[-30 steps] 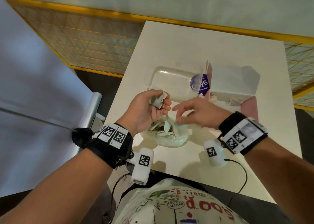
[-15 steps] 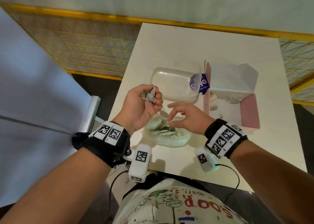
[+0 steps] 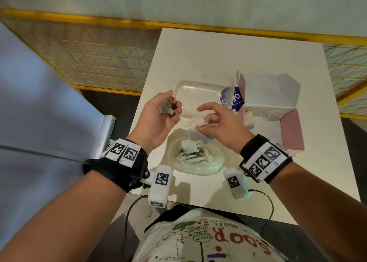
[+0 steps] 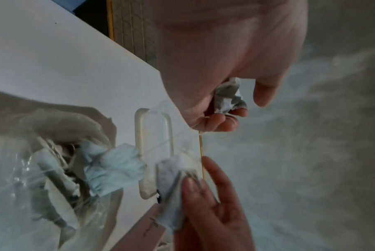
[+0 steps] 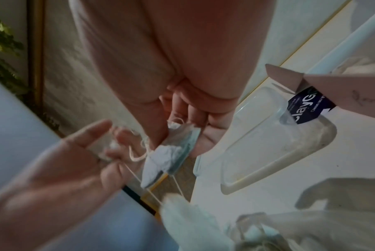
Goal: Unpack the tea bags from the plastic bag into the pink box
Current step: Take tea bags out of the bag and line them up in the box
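The clear plastic bag [image 3: 212, 160] lies near the table's front edge with several tea bags [image 3: 190, 152] inside. My left hand [image 3: 172, 110] is raised above and left of it, gripping a crumpled tea bag [image 4: 229, 96]. To its right, my right hand [image 3: 202, 122] pinches another tea bag [image 5: 173, 149] just above the bag's mouth. Thin strings [image 5: 137, 152] run between the two hands, and one more tea bag [image 4: 115, 169] hangs from them. The pink box [image 3: 292, 130] stands open at the right with a few tea bags [image 3: 274, 114] in it.
An empty clear plastic container [image 3: 202, 94] lies just beyond my hands, with a purple label [image 3: 232, 98] at its right end against the pink box's flap. A yellow-framed mesh fence [image 3: 89, 59] borders the table's left and far sides.
My right hand has come up out of the plastic bag with a tea bag pinched in it. My left hand stays raised with its crumpled tea bag.
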Demonstrator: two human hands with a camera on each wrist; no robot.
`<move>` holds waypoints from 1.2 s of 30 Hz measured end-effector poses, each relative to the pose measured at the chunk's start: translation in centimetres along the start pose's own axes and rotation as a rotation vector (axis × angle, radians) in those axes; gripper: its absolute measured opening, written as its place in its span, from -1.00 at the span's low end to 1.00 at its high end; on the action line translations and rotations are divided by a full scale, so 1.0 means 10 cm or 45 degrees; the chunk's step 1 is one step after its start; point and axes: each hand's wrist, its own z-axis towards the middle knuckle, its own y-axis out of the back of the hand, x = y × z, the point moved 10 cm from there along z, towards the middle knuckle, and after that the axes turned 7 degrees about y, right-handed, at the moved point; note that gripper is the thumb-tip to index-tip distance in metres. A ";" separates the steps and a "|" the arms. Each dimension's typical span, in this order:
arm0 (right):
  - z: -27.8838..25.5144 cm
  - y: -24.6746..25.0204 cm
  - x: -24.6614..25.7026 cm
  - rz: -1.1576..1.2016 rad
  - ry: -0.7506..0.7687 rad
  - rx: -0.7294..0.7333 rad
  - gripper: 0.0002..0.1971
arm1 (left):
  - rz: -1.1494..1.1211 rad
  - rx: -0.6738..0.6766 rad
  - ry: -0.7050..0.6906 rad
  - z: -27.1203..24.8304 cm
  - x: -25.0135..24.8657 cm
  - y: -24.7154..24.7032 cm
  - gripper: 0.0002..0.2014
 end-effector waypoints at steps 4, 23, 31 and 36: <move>-0.05 0.17 0.04 0.181 -0.032 -0.037 -0.55 | 0.335 0.001 0.025 0.03 0.23 -0.03 -0.92; -0.03 0.57 0.13 0.023 0.016 -0.093 -0.84 | 0.814 0.029 -0.206 -0.04 0.52 -0.44 -0.88; 0.04 0.62 0.16 -0.099 0.082 -0.028 -0.83 | 0.726 0.027 -0.228 -0.06 0.50 -0.49 -0.86; 0.03 0.67 0.21 -0.145 0.139 -0.018 -0.87 | 0.666 -0.007 -0.160 -0.03 0.56 -0.42 -0.88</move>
